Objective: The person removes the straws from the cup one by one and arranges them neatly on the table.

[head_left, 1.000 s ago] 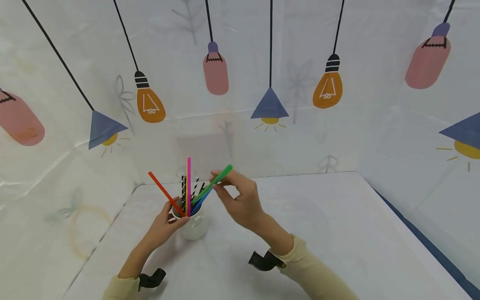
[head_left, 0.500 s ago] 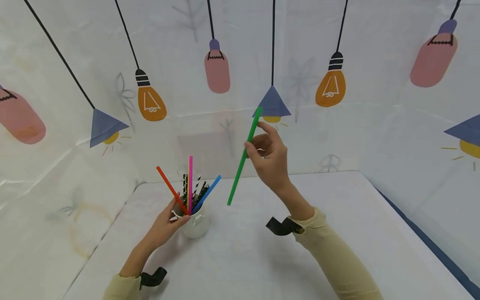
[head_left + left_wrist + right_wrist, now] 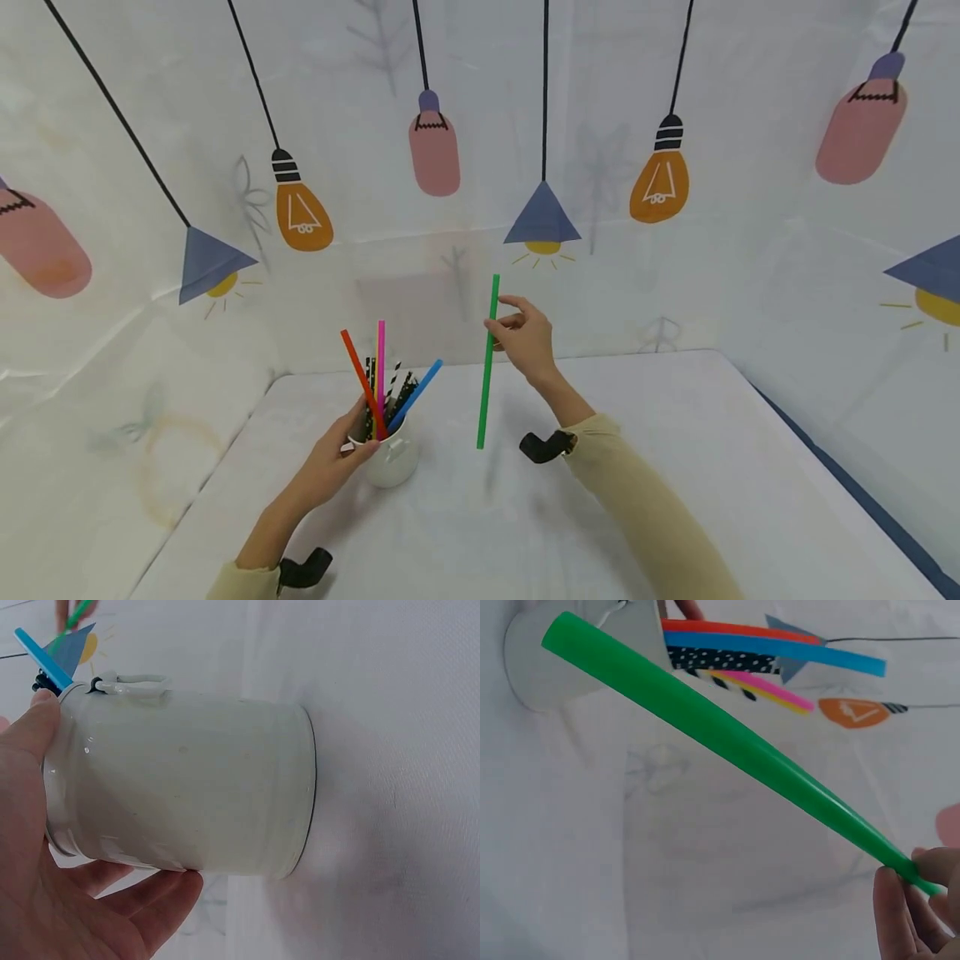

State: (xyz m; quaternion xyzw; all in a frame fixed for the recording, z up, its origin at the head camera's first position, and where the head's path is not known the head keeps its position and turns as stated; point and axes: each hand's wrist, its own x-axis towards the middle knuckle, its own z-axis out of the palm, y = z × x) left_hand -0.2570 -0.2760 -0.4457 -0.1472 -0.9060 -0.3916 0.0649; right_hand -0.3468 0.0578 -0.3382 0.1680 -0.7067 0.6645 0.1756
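My left hand [image 3: 324,460] holds a white enamel mug [image 3: 393,465] near its rim, thumb on one side and fingers round the other. The mug stands upright on the table, its handle [image 3: 135,684] facing away from the palm. In it are a red straw [image 3: 358,367], a pink straw [image 3: 381,350], a blue straw [image 3: 422,388], a yellow one and several black patterned ones. To the right of the mug, my right hand [image 3: 529,340] pinches a green straw [image 3: 485,400] near its upper end. The straw hangs almost vertical, its wide lower end above the table.
A white-covered table [image 3: 675,467] spreads out to the right of the mug. Behind it stands a white sheet backdrop [image 3: 480,50] with painted lamps and bulbs. Black straps [image 3: 306,568] stick out at both wrists. A dark blue strip [image 3: 847,475] runs along the right table edge.
The right hand has drawn the green straw out of the mug, raised it up right, then lowered it and turned it nearly vertical. The red straw has swung more upright. The left hand stays at the mug.
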